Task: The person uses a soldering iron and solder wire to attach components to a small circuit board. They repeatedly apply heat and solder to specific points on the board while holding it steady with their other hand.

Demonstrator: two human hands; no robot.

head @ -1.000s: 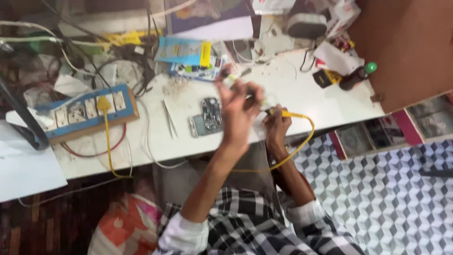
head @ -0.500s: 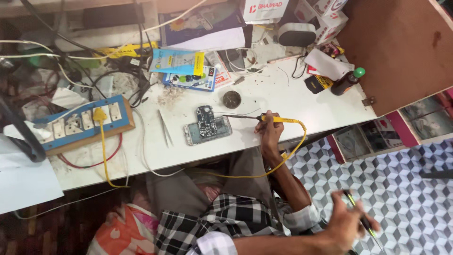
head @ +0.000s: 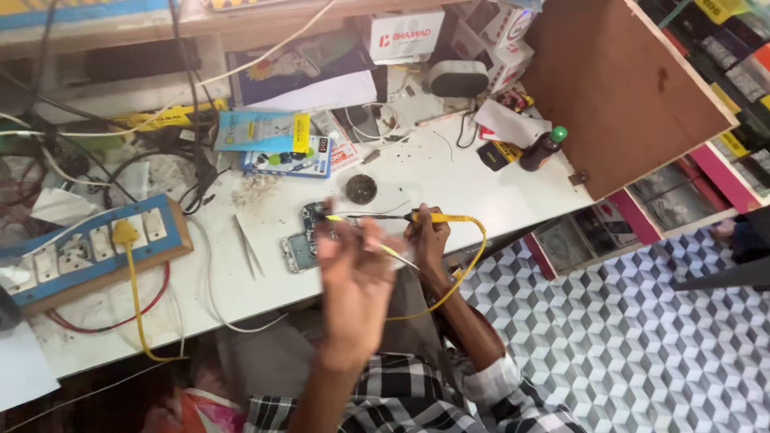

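My right hand (head: 429,236) grips a soldering iron (head: 385,217) with a yellow handle; its dark tip points left over an opened phone (head: 303,240) lying on the white bench (head: 449,180). The iron's yellow cable (head: 469,265) loops down off the bench edge. My left hand (head: 353,273) is raised and blurred in front of the phone, fingers closed on a thin pale stick-like tool (head: 397,256) that slants down to the right. The hand hides part of the phone.
Metal tweezers (head: 249,244) lie left of the phone, a small round tin (head: 361,188) behind it. A blue socket strip (head: 88,248) with a yellow plug sits far left. Boxes, cables and a green-capped bottle (head: 541,148) crowd the back; a wooden panel (head: 626,88) stands right.
My left hand has swung up from low on the right, near the floor, to in front of the phone. The right hand and soldering iron have stayed in place.
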